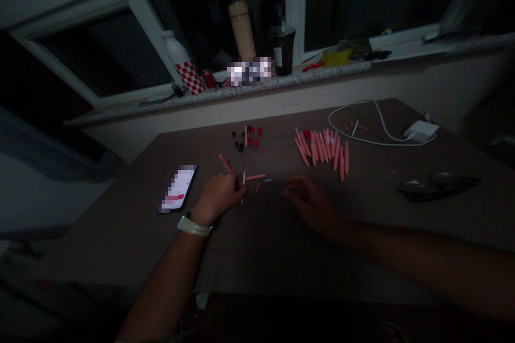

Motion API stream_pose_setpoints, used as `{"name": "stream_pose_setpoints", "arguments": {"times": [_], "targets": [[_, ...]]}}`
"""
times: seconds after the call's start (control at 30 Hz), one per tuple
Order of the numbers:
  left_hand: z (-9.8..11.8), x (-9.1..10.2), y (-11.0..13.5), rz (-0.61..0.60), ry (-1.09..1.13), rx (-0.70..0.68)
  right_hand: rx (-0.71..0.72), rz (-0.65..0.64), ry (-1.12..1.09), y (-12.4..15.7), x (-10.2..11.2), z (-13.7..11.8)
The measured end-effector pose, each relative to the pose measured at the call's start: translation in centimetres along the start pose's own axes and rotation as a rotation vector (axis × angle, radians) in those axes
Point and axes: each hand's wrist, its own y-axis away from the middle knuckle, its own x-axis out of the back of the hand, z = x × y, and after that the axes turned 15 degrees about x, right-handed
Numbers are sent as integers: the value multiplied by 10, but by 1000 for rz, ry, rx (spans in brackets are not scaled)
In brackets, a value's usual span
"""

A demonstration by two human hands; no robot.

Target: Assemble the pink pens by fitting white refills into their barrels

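My left hand (220, 193), with a pale watch on the wrist, rests on the brown table (120, 225) with its fingers pinched round a thin white pen refill (243, 179) that stands nearly upright. A pink pen barrel (255, 177) and a small pink cap (257, 188) lie just right of it. Another pink barrel (225, 163) lies behind the hand. My right hand (308, 199) lies on the table to the right, fingers curled loosely, nothing visible in it.
A row of several pink pens (322, 147) lies beyond my right hand. Black and red caps (247, 138) sit further back. A lit phone (178, 188) lies left. A white charger and cable (418, 131) and dark glasses (438, 185) lie right. Bottles stand on the windowsill (281, 81).
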Motion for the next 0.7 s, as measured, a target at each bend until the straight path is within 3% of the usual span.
{"name": "stream_pose_setpoints", "arguments": {"times": [0.43, 0.57, 0.7], "targets": [[5, 7, 9, 55, -92, -5, 7, -13, 9, 0, 1, 3], [2, 13, 7, 141, 1, 14, 12, -21, 0, 0, 0, 2], [9, 14, 6, 217, 275, -23, 32, -31, -39, 0, -1, 4]]}}
